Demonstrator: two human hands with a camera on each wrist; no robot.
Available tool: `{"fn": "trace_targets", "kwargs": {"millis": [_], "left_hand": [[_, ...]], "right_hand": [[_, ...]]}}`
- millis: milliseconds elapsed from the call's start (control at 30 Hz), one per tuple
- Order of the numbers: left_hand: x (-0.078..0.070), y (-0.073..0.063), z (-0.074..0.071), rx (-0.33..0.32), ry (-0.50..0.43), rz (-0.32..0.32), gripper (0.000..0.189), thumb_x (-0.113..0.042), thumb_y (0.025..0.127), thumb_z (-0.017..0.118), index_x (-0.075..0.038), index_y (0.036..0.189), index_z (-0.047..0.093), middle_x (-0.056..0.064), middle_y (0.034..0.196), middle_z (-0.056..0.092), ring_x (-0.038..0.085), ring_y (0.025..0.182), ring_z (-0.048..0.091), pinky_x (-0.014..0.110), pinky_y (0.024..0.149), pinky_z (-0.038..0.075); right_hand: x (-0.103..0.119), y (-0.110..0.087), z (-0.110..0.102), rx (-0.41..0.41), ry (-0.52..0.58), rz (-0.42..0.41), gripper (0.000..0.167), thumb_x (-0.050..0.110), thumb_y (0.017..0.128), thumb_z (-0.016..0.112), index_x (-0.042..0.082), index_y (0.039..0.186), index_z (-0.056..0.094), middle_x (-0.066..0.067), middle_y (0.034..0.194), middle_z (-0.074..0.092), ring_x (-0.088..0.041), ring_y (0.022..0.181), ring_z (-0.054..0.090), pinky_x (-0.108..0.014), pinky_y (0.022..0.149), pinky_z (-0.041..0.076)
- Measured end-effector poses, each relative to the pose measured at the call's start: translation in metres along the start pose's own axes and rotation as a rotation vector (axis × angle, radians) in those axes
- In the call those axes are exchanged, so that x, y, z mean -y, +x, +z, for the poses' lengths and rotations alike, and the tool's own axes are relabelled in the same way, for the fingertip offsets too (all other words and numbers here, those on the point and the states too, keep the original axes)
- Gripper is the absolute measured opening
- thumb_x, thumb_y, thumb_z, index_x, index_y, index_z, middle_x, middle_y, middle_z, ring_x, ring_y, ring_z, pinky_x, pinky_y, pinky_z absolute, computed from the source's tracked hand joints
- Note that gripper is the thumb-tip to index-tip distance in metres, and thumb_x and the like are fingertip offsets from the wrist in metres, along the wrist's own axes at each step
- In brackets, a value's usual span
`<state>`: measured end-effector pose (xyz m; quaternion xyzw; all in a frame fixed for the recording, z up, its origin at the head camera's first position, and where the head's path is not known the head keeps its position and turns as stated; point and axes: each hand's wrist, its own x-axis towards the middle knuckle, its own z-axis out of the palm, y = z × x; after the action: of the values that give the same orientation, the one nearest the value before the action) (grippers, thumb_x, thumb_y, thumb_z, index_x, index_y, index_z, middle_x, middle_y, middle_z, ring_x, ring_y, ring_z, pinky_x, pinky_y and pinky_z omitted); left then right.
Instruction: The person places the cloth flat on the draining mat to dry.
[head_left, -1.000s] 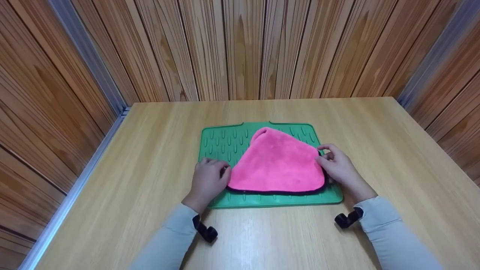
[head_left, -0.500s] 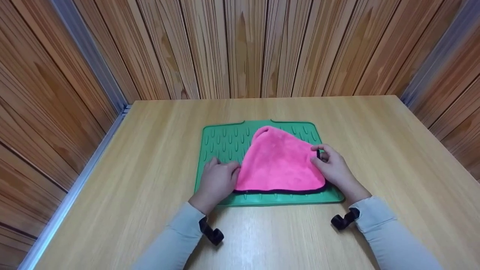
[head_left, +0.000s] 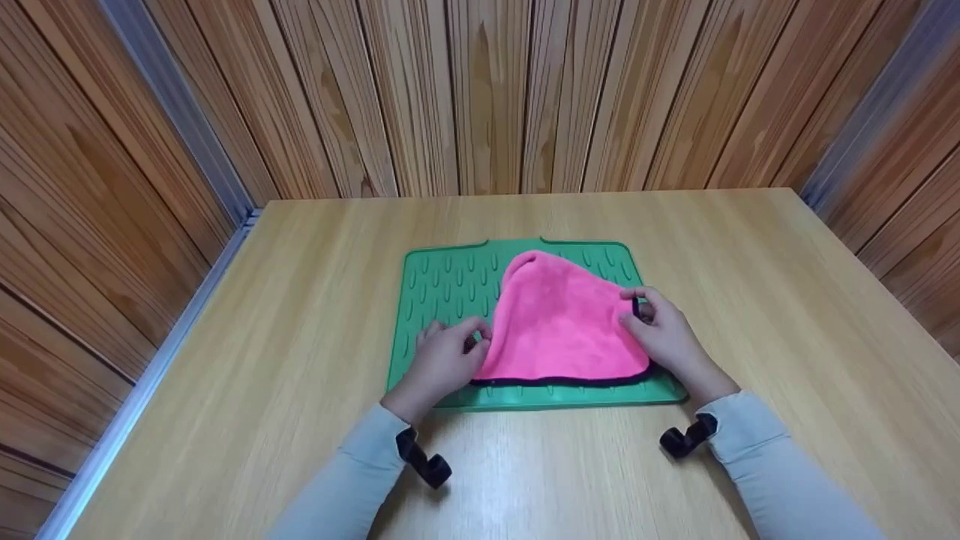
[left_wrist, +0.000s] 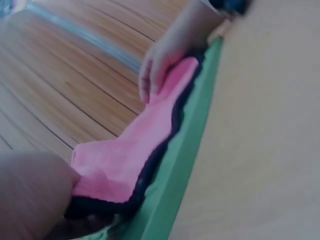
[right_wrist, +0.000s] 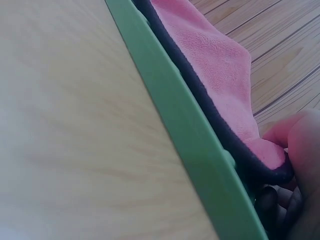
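Note:
A pink cloth (head_left: pixel 562 322) with a dark trimmed edge lies folded over a green ridged mat (head_left: pixel 442 292). In the head view my left hand (head_left: pixel 446 356) pinches the cloth's near left side; the left wrist view has the thumb on the pink face and fingers under the dark edge. My right hand (head_left: pixel 664 326) grips the right side between thumb and fingers, a bit of black edge showing there. The right wrist view puts the cloth's corner in that hand, close over the mat's rim. A rounded fold stands at the cloth's far end.
The mat lies on a light wooden table (head_left: pixel 322 300). Wood-plank walls (head_left: pixel 480 97) rise behind and at both sides, with metal rails (head_left: pixel 187 112) in the corners. A black curled strap end (head_left: pixel 679 442) hangs from each wrist.
My left hand has shifted right over the mat, drawing the cloth's left side inward. My right hand has moved slightly left, and the cloth is now narrower.

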<state>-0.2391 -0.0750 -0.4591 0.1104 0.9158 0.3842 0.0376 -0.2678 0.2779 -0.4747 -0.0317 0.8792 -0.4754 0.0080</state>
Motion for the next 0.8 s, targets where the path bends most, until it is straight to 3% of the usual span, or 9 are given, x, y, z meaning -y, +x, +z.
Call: {"fn": "trace_targets", "kwargs": {"millis": [67, 167, 267, 467, 567, 633, 700, 800], "left_hand": [[0.0, 0.001, 0.0, 0.024, -0.096, -0.062, 0.002, -0.023, 0.109, 0.07, -0.024, 0.109, 0.071, 0.003, 0.087, 0.067, 0.032, 0.119, 0.051, 0.059, 0.112, 0.037], [0.001, 0.001, 0.0, 0.03, -0.197, -0.104, 0.007, -0.023, 0.107, 0.075, -0.026, 0.113, 0.074, 0.003, 0.096, 0.071, 0.03, 0.119, 0.053, 0.06, 0.116, 0.035], [0.003, 0.003, 0.002, 0.0, -0.268, -0.118, 0.013, -0.022, 0.105, 0.078, -0.025, 0.117, 0.08, 0.004, 0.101, 0.074, 0.027, 0.116, 0.056, 0.051, 0.106, 0.044], [0.01, 0.003, 0.002, -0.081, -0.431, -0.053, 0.016, -0.012, 0.104, 0.079, -0.016, 0.117, 0.087, 0.007, 0.114, 0.079, 0.024, 0.106, 0.064, 0.026, 0.083, 0.056], [0.017, 0.0, 0.0, -0.139, -0.506, -0.019, 0.013, -0.009, 0.103, 0.077, -0.011, 0.114, 0.085, 0.008, 0.114, 0.076, 0.022, 0.107, 0.061, 0.024, 0.08, 0.055], [0.022, -0.002, -0.002, -0.212, -0.551, -0.007, 0.011, -0.007, 0.103, 0.076, -0.007, 0.112, 0.082, 0.007, 0.108, 0.073, 0.022, 0.105, 0.059, 0.026, 0.085, 0.052], [0.027, -0.003, -0.005, -0.3, -0.601, -0.007, 0.01, -0.005, 0.102, 0.075, -0.003, 0.112, 0.079, 0.004, 0.103, 0.07, 0.021, 0.104, 0.057, 0.03, 0.09, 0.049], [0.032, -0.005, -0.007, -0.4, -0.667, -0.016, 0.011, -0.002, 0.102, 0.074, 0.0, 0.113, 0.076, -0.001, 0.098, 0.068, 0.021, 0.102, 0.055, 0.034, 0.096, 0.045]], "right_hand": [[0.0, 0.0, 0.0, 0.003, -0.002, 0.001, 0.044, 0.017, 0.115, 0.06, 0.0, 0.155, 0.053, -0.024, 0.121, 0.077, -0.011, 0.093, 0.061, -0.02, 0.08, 0.05], [0.001, 0.0, 0.0, 0.005, 0.004, 0.007, 0.043, 0.018, 0.116, 0.059, 0.001, 0.156, 0.053, -0.024, 0.121, 0.077, -0.012, 0.092, 0.061, -0.02, 0.079, 0.05], [0.001, 0.0, 0.0, 0.0, 0.012, -0.002, 0.043, 0.017, 0.116, 0.059, 0.0, 0.155, 0.054, -0.029, 0.129, 0.077, -0.01, 0.096, 0.062, -0.018, 0.082, 0.051], [0.002, -0.003, -0.002, -0.052, 0.004, -0.007, 0.039, 0.016, 0.117, 0.056, -0.001, 0.151, 0.058, -0.032, 0.135, 0.074, -0.014, 0.102, 0.063, -0.015, 0.085, 0.049], [0.001, -0.003, -0.004, -0.09, 0.02, 0.0, 0.038, 0.016, 0.117, 0.055, -0.001, 0.15, 0.059, -0.03, 0.147, 0.07, -0.019, 0.115, 0.062, -0.01, 0.089, 0.048], [0.001, -0.004, -0.005, -0.117, 0.04, 0.012, 0.038, 0.018, 0.117, 0.055, 0.0, 0.15, 0.061, -0.028, 0.15, 0.068, -0.02, 0.118, 0.062, -0.008, 0.089, 0.048], [0.0, -0.004, -0.005, -0.16, 0.059, 0.017, 0.037, 0.02, 0.117, 0.056, 0.001, 0.148, 0.062, -0.023, 0.14, 0.07, -0.015, 0.111, 0.062, -0.009, 0.086, 0.048], [0.0, -0.004, -0.006, -0.25, 0.09, 0.009, 0.033, 0.017, 0.115, 0.058, 0.001, 0.143, 0.066, -0.005, 0.108, 0.07, -0.006, 0.09, 0.059, -0.013, 0.076, 0.049]]}}
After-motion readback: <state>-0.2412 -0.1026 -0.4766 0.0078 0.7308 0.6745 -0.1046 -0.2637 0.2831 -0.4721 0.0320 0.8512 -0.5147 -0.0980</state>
